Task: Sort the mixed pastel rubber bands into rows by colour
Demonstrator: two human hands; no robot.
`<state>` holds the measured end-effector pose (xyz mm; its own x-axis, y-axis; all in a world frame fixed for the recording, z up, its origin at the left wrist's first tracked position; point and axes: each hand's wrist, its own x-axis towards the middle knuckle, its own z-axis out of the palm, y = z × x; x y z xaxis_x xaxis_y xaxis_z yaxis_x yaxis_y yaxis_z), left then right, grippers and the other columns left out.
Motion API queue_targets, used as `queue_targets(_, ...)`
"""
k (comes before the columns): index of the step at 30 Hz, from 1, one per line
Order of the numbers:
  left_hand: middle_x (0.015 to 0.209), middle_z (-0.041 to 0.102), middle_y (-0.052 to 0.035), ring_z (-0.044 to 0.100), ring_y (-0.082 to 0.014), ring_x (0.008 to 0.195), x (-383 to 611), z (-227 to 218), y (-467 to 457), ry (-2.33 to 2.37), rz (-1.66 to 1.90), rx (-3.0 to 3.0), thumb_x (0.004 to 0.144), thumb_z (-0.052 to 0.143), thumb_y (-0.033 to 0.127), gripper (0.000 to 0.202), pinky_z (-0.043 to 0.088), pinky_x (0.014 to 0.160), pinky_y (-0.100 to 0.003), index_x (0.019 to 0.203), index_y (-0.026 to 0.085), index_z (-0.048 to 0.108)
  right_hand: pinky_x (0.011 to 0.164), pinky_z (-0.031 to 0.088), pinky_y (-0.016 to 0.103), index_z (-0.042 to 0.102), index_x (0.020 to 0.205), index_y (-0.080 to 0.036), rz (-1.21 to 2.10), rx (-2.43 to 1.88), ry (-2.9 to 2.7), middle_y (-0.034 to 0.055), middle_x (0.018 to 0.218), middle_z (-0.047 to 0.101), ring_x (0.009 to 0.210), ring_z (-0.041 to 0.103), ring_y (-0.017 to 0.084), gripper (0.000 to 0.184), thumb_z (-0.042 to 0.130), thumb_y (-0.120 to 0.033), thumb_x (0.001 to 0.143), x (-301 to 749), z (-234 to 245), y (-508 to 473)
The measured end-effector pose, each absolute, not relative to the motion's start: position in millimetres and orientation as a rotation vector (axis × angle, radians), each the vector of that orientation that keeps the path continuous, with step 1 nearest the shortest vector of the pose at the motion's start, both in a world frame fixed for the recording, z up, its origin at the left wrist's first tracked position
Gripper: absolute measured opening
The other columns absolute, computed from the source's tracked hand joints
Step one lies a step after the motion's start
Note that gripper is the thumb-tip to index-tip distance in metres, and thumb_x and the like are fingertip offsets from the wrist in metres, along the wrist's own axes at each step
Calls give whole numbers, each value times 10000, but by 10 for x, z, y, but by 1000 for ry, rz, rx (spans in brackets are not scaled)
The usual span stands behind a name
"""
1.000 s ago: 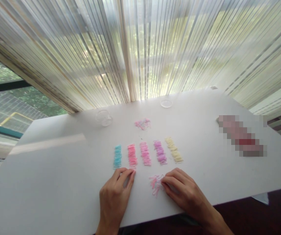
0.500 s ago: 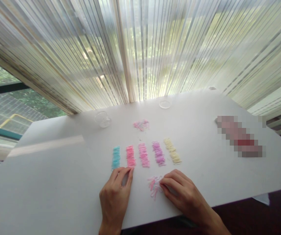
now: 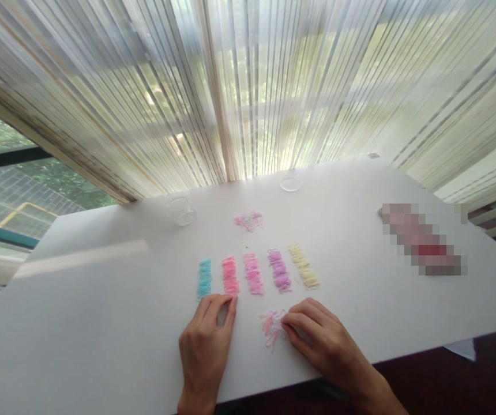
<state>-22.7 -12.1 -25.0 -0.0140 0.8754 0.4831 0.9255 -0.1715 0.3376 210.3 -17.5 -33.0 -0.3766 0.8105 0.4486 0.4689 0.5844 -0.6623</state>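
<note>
My left hand [image 3: 208, 334] is closed in a pinch at the near end of the bright pink row [image 3: 230, 275] of small rubber bands, apparently on one band there; its fingertips largely hide it. At the right edge of a loose pile of mixed, mostly pink rubber bands [image 3: 270, 329], my right hand [image 3: 317, 328] has thumb and fingers pinched on a band. Beyond the hands lie a blue row [image 3: 205, 278], a lighter pink row [image 3: 254, 274], a purple row [image 3: 279, 270] and a yellow row [image 3: 303, 266], side by side.
Farther back on the white table [image 3: 101, 323] is another small heap of pinkish bands [image 3: 248, 221]. A clear plastic container [image 3: 181, 212] stands left of it, and a clear round lid [image 3: 290, 184] lies near the curtain [image 3: 265, 104]. A blurred-out pinkish object [image 3: 421, 239] is at the right.
Both hands stay at almost the same places, still pinched. The view has shifted very slightly; the rows and piles look unchanged.
</note>
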Motion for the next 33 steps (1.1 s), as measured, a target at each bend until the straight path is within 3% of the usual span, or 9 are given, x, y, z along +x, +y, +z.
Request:
queue_targets(8,894,729,1,670,-130,667,-238,-186,-194,-1943,-1055,-2181,1012,577,344,179,498,605,-223,964,234,710,722,528,312,636,1004,-206,565,-1031,-2022,43,873,681,799,618,187,104,595,-111,989,2102,-313,-176)
queue_targets(14,960,722,-15,600,-82,551,-36,-102,-303,-1775,-1238,-2672,984,627,269,139,538,559,-195,1096,223,697,728,545,308,650,1023,-206,593,-1034,-1989,44,882,686,809,632,185,110,594,-118,991,2109,-310,-182)
queue_targets(19,920,742,-26,734,-144,777,107,-151,-307,-1675,-1297,-2812,982,605,201,125,605,717,-218,1054,222,705,718,566,296,668,1029,-205,587,-1019,-1945,44,869,691,803,649,180,109,594,-134,994,2111,-291,-176)
queue_targets(33,903,746,-37,736,-150,778,40,-131,-267,-1707,-1251,-2818,1004,562,185,164,607,718,-224,1039,217,719,742,563,332,665,1037,-201,616,-1066,-2006,50,905,694,835,645,198,107,591,-136,993,2111,-296,-191)
